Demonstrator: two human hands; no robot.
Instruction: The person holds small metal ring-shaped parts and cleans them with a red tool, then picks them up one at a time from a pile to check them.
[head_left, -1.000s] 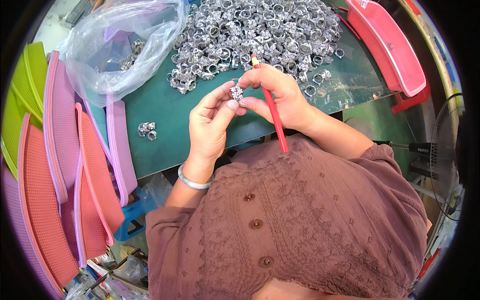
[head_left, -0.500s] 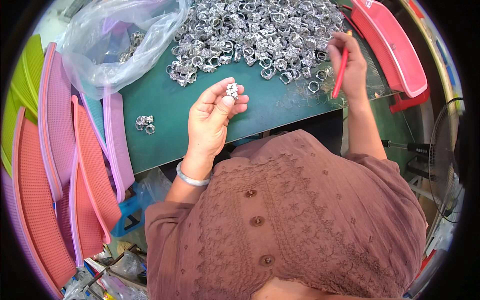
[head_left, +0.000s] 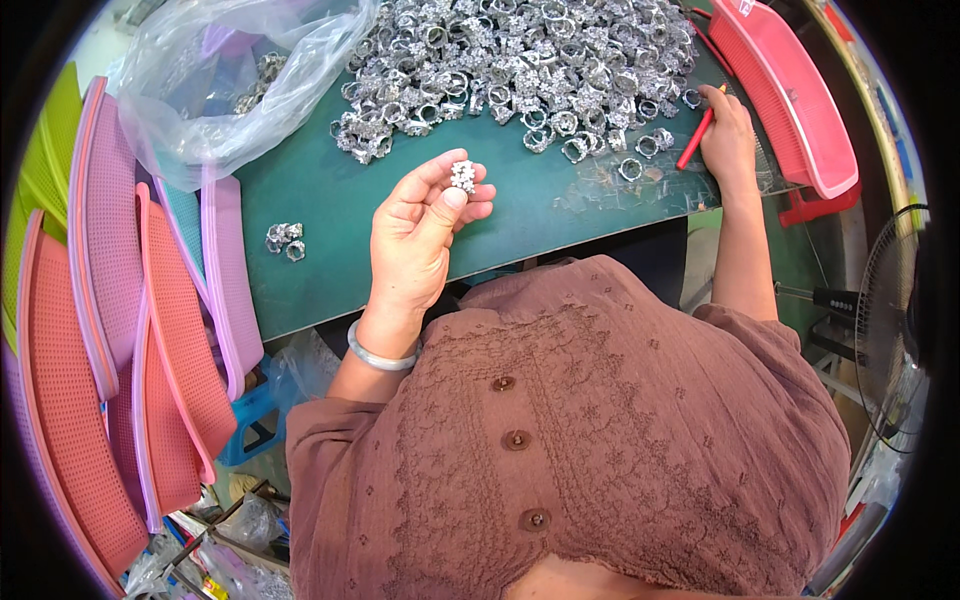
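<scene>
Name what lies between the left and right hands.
The head view shows loose silver rings on the green tabletop, and the red tool that the right hand holds.

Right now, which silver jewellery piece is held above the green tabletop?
The knobbly silver piece pinched in the bare left hand; the large silver ring heap and small ring group lie on the tabletop.

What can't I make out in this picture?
In the head view:
Silvery cluster piece in the left hand: any band, covered by its grip.
Ring pile: far side, cut off by the top edge.
Plastic bag: how much it holds, veiled by cloudy folds.
Red pen-shaped stick in the right hand: upper tip's shape, too small.
</scene>
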